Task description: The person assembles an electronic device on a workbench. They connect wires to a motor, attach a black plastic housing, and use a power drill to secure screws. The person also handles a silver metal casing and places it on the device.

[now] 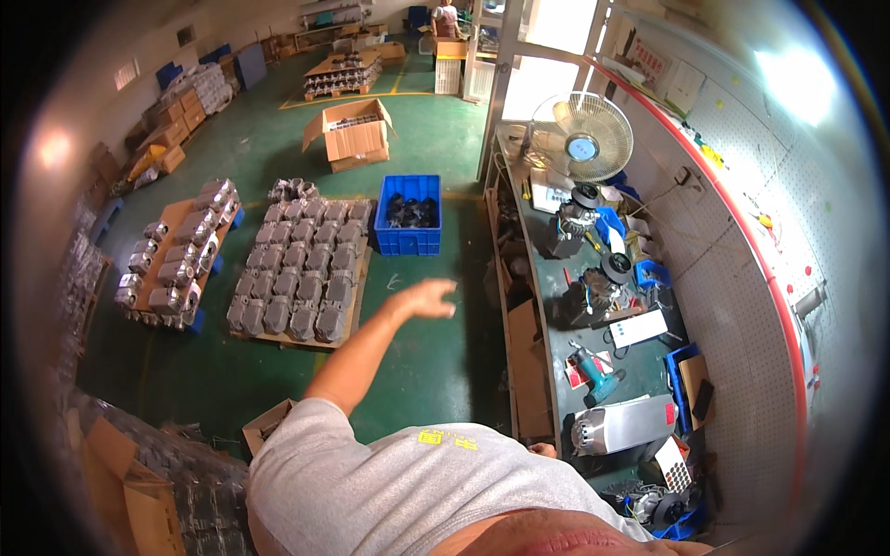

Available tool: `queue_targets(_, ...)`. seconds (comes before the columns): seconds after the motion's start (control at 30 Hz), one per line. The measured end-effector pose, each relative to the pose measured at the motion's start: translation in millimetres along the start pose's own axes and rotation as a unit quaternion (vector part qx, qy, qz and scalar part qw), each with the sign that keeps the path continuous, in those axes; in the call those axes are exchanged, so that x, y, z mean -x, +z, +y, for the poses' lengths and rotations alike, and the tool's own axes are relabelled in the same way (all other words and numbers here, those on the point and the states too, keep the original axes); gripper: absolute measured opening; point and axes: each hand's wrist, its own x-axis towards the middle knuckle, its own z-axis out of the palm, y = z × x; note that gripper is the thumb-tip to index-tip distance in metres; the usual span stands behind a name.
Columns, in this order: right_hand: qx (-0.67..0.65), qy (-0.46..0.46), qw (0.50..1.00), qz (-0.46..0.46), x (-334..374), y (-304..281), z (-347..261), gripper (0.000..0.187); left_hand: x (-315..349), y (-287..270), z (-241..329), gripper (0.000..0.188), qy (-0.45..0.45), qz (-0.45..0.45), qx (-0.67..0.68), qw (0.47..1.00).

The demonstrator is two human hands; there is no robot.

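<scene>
My left hand (430,298) reaches out over the green floor with its fingers apart and nothing in them. Beyond it stands a blue plastic crate (409,243) holding dark parts. To its left, rows of grey metal housings (301,269) cover a low pallet. Only a bit of my right hand (542,449) shows past my shirt, by the edge of the workbench (547,347); its fingers are mostly hidden. Nearest to that hand on the bench lies a large silver motor-like unit (626,424). A teal cordless drill (598,375) rests just beyond.
Two black-and-silver machine assemblies (593,292) and a fan (581,144) stand along the bench. An open cardboard box (357,148) sits farther off. More housings fill a pallet (176,255) at left. Cartons (130,477) flank me at lower left. Another person (446,20) stands far back.
</scene>
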Motion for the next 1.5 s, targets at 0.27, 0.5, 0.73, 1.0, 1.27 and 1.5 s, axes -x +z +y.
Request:
queue_targets(0.27,0.015,0.011,1.0,0.009,4,-9,9,0.022,-43,-106,73,0.086,-0.13,-0.102,0.399,0.902)
queue_targets(0.5,0.004,-0.026,0.999,0.019,14,-26,-49,0.022,-54,-323,237,0.121,0.418,-0.036,0.526,0.74)
queue_targets(0.73,-0.006,0.004,1.0,0.027,25,-32,-34,0.022,-95,-348,243,0.117,0.455,-0.107,0.559,0.685)
queue_targets(1.0,0.028,0.015,0.999,0.027,22,-21,-6,0.02,-103,-343,239,0.114,0.459,-0.098,0.528,0.707)
queue_targets(1.27,0.018,-0.031,0.999,0.036,8,-7,-18,0.021,-95,-298,205,0.127,0.335,-0.029,0.573,0.747)
queue_targets(1.5,0.0,0.008,1.0,0.012,42,-15,-64,0.022,-51,-104,97,0.122,0.029,-0.136,0.679,0.721)
